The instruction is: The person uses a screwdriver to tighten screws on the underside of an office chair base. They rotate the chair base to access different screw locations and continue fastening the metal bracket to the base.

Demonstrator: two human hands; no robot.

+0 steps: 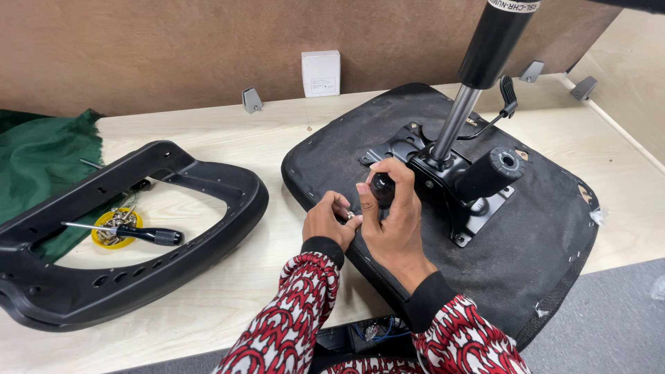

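Right hand has its grip closed around a black screwdriver handle; left hand pinches a small silver screw.

Right hand around black screwdriver handle

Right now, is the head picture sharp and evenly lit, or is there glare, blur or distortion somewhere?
In the head view, light is soft and even, shadows faint; both hands, left hand and right hand, look sharp at the chair seat; a bright glare streak runs down the metal gas cylinder; the desk edge bends slightly from wide-lens distortion; the black seat fabric hides detail.
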